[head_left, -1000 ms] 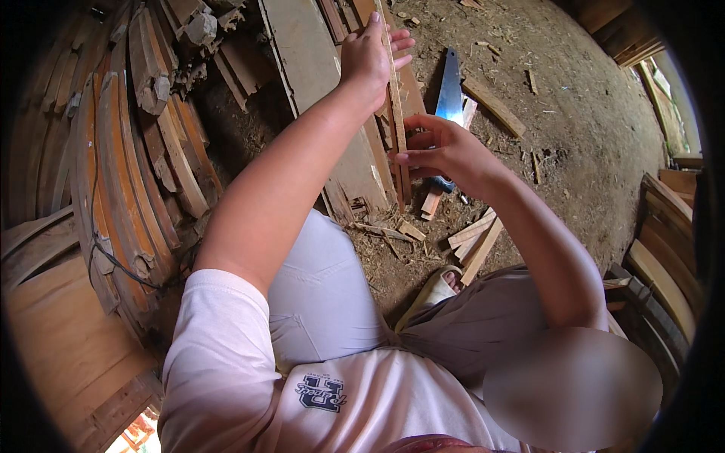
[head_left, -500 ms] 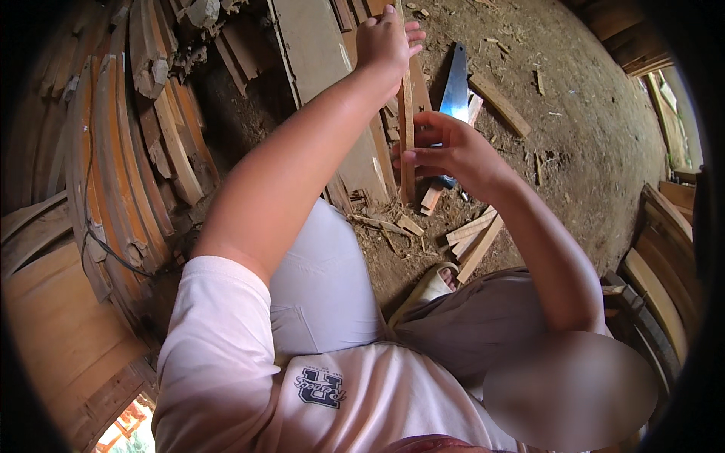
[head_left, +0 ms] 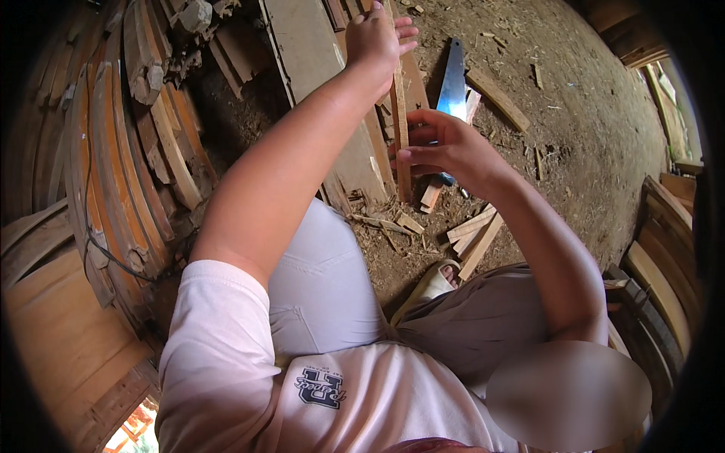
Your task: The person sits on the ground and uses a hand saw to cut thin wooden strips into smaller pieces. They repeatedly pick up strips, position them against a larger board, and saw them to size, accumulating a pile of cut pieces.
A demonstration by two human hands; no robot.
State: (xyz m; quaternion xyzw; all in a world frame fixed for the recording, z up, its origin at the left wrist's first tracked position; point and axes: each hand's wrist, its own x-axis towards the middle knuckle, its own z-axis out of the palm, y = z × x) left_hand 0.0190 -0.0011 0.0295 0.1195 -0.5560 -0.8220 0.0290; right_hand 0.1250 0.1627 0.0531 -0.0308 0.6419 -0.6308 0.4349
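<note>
A long, narrow wooden strip (head_left: 399, 98) runs away from me between my two hands, seen nearly edge-on. At its far part, my left hand (head_left: 371, 44) is around it, thumb up on the near side and fingers stretching out past it on the right. Closer to me, my right hand (head_left: 457, 151) pinches the strip, its thumb on the face and fingertips partly behind. Under and beyond the right hand lies a handsaw (head_left: 453, 87) with a shiny blade; that hand covers part of its blue handle.
A wide plank (head_left: 313, 64) lies left of the strip. Stacked old boards (head_left: 113, 166) fill the left side. Wood offcuts (head_left: 479, 238) lie near my sandalled foot (head_left: 434, 283), and a loose batten (head_left: 498, 98) rests on the dirt floor (head_left: 589, 136). More timber (head_left: 657, 272) stands at right.
Both hands and the strip have shifted very slightly to the left, and the whole view has moved a little too. The grip looks the same.
</note>
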